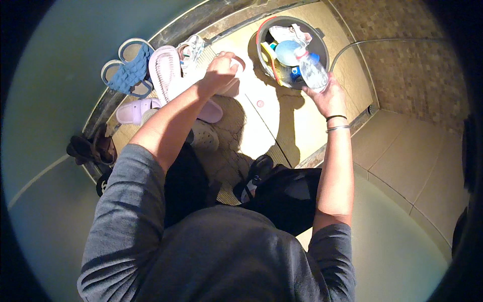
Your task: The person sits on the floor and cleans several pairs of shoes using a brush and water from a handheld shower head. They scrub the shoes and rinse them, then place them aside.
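My right hand grips the base of a clear plastic bottle. The bottle tilts over a dark bucket, its red-ringed neck pointing inward. Inside the bucket are a white shoe, a pale blue round object, a yellow item and some blue items. To the left, my left hand is closed on a pale slipper or shoe, partly washed out by glare. Close to that hand lie a large pale-pink slipper and a white strappy shoe.
Blue woven sandals, a lilac slipper and dark shoes line the left edge. A beige clog lies by my leg. A small pink disc is on the tiled floor. A hose runs from the right wall behind the bucket.
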`<state>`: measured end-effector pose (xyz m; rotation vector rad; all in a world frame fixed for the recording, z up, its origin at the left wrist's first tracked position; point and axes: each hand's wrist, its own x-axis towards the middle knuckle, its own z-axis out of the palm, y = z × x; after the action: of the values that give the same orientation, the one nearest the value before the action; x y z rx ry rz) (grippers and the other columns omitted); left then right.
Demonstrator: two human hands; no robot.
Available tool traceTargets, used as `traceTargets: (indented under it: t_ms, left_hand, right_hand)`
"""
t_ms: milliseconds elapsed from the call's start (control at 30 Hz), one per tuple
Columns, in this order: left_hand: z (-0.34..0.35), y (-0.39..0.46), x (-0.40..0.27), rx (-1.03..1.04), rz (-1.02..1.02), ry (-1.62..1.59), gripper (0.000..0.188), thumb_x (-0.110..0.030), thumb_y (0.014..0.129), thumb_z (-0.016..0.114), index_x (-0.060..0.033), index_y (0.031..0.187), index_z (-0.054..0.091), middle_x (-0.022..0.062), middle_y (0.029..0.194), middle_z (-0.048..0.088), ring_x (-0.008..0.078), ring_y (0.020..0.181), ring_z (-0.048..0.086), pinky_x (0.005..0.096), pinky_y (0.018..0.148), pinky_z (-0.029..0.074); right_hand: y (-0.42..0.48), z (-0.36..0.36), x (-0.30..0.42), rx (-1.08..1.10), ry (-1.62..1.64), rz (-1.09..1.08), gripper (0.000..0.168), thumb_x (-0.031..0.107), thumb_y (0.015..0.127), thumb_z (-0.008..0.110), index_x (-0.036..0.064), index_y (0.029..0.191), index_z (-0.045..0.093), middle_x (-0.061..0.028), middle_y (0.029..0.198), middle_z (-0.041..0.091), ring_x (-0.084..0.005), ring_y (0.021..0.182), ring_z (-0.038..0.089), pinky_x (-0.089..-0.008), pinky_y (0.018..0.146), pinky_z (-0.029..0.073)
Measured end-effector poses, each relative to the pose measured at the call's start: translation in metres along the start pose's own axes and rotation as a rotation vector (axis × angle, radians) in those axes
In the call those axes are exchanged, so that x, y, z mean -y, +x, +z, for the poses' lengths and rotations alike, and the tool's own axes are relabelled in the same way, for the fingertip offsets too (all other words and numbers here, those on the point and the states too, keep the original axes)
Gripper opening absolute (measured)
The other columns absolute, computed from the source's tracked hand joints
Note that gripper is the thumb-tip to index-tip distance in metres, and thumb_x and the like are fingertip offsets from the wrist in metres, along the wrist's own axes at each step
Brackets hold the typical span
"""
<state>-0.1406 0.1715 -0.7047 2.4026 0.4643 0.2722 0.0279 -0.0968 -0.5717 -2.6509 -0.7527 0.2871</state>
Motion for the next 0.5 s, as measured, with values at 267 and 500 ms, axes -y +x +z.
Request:
traceTargets:
  t_ms: [267, 500]
  left_hand:
    - [0.047, -0.021, -0.011, 0.212, -0.108, 0.454, 0.027, -0.019, 0.076, 0.072, -0.0026, 0.096, 0.065, 0.0149, 0.103, 0.065, 0.0283, 0.106, 0.064, 0.0424, 0.087, 0.052]
    - [0.071, -0.034, 0.011, 0.073, -0.098, 0.684, 0.025, -0.012, 0.077, 0.062, -0.0054, 0.102, 0.061, 0.0116, 0.104, 0.065, 0.0253, 0.103, 0.065, 0.043, 0.082, 0.055]
  right_hand:
    - [0.002, -0.013, -0.01, 0.024, -0.203, 0.014, 0.064, 0.033, 0.065, 0.085, 0.002, 0.115, 0.06, -0.0229, 0.106, 0.068, -0.0382, 0.101, 0.066, -0.0474, 0.089, 0.053]
    - [0.003, -0.009, -0.017, -0.066, -0.155, -0.01, 0.054, 0.028, 0.068, 0.082, 0.007, 0.114, 0.061, -0.02, 0.11, 0.066, -0.0388, 0.107, 0.063, -0.0484, 0.091, 0.051]
